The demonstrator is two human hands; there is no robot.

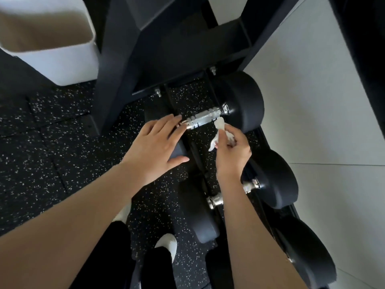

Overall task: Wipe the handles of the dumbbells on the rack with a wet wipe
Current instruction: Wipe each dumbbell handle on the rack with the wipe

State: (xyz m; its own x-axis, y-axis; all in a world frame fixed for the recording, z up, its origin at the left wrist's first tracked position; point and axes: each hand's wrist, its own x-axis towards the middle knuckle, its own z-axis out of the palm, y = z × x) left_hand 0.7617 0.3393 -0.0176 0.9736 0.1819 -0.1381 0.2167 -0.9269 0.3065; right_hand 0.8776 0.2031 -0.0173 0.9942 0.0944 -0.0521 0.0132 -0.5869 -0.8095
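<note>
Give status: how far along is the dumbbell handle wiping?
Done: no handle visibly finished. In hand: right hand pinches crumpled white wet wipe at the far dumbbell's knurled chrome handle; left hand rests on its black head. Left: nearer dumbbell's chrome handle.

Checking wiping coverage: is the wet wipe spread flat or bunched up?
Bunched: the wet wipe is crumpled, pinched by the right hand, one tip by the dumbbell handle.

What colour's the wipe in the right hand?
White, clearest in the head view: the wipe is pinched in the right hand beside the silver handle.
</note>
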